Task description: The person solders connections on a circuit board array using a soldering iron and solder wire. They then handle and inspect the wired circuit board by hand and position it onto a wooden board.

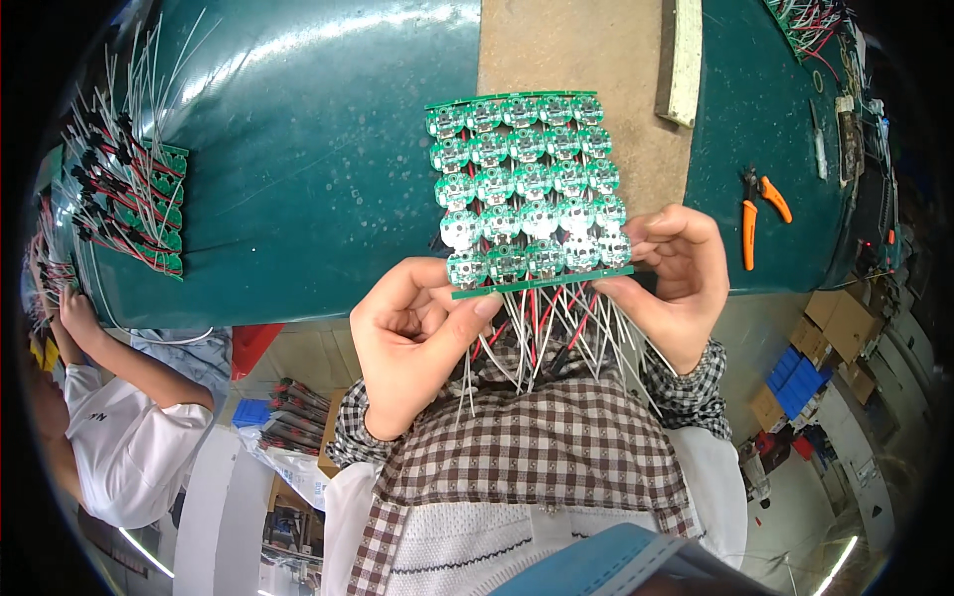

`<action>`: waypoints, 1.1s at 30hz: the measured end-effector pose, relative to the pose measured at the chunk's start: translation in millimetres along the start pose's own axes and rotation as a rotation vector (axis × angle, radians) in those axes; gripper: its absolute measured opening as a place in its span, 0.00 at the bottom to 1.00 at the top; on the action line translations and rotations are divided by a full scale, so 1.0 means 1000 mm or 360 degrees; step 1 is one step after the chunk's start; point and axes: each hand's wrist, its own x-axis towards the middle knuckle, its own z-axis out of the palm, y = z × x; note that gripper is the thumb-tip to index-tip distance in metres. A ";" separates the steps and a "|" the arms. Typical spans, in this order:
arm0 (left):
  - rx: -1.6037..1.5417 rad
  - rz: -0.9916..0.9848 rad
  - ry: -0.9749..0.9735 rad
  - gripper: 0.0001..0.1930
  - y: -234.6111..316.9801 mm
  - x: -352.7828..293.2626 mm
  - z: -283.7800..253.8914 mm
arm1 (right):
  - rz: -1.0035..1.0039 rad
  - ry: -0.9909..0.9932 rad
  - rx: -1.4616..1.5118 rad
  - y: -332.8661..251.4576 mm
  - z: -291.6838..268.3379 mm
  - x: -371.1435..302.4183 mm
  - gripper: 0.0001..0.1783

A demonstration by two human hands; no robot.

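Observation:
Held between my two hands is a green circuit board panel, made of rows of small rounded boards between two straight edge strips. My left hand pinches its near left corner between thumb and fingers. At the near right corner, my right hand grips the edge strip the same way. White, red and black wires hang from below the panel toward my checked apron. The panel is tilted, its component side facing up; its underside is hidden.
A wired panel lies at the left on the green table mat. Orange-handled cutters lie at the right, near a wooden bar on a brown board. Another wired panel is at the far right. A co-worker sits at the left.

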 end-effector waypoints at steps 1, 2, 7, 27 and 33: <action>0.0012 0.0002 -0.0009 0.11 -0.001 -0.001 -0.001 | -0.0032 -0.0043 -0.0066 0.002 -0.002 -0.001 0.29; 0.0014 0.0008 -0.0009 0.11 -0.001 -0.001 -0.001 | -0.0063 -0.0085 -0.0134 0.004 -0.004 -0.001 0.28; 0.0129 -0.0022 -0.0001 0.11 -0.002 -0.001 -0.003 | -0.0039 -0.0025 -0.0129 0.006 -0.002 0.000 0.21; 0.0110 -0.0069 -0.0024 0.11 -0.002 -0.010 -0.001 | -0.0242 -0.0105 -0.0108 0.016 -0.012 -0.003 0.20; 0.0082 -0.0075 -0.0038 0.11 -0.004 -0.010 -0.001 | -0.0296 -0.0095 -0.0177 0.018 -0.013 -0.004 0.20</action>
